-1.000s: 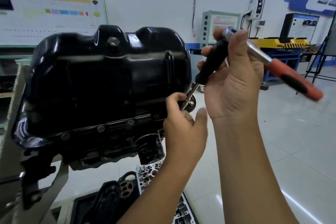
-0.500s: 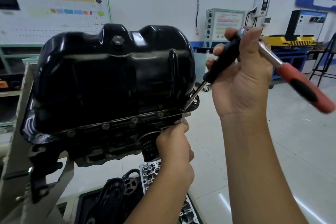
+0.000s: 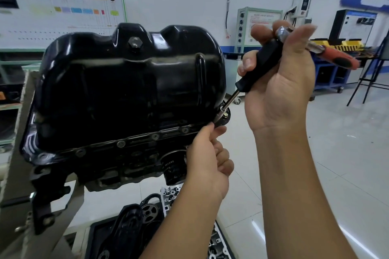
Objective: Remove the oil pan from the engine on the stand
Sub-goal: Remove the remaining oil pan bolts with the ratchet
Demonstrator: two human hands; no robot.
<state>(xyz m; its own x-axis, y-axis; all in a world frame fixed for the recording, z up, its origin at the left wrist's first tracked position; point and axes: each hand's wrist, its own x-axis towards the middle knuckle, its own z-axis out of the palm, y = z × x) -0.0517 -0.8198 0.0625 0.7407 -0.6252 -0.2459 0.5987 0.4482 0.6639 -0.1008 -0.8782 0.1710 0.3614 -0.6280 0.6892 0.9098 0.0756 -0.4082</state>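
At the left edge of the stand (image 3: 23, 174), the grey frame carries the engine (image 3: 117, 166) upside down, which is why the black oil pan (image 3: 126, 90) sits on top, facing me, its drain plug (image 3: 135, 45) uppermost. The pan is not off yet: its flange lies flat along the block, and I can see a row of flange bolts (image 3: 155, 136) seated along the near edge. Below the engine, loose engine parts (image 3: 147, 214) lie in a dark tray near the bottom of the view.

Moving right, my left hand (image 3: 208, 164) comes up under the pan's right corner, fingers curled and its fingertips (image 3: 210, 127) touching the flange edge just beside the tool's tip. I judge it steadies the corner or waits to catch the fastener; whether it pinches anything I cannot tell.

At that right corner, the corner bolt (image 3: 225, 114) has the socket driver (image 3: 259, 65) set on it, its slim shaft slanting up and right to a black handle. My right hand (image 3: 280, 82) is wrapped firmly round that handle, and in the same grasp it keeps a ratchet (image 3: 334, 55) with an orange grip, which sticks out to the right, parked there, I think, so it is ready without setting anything down.

My reading is that I am spinning out the corner bolt, with the near-edge row to follow.
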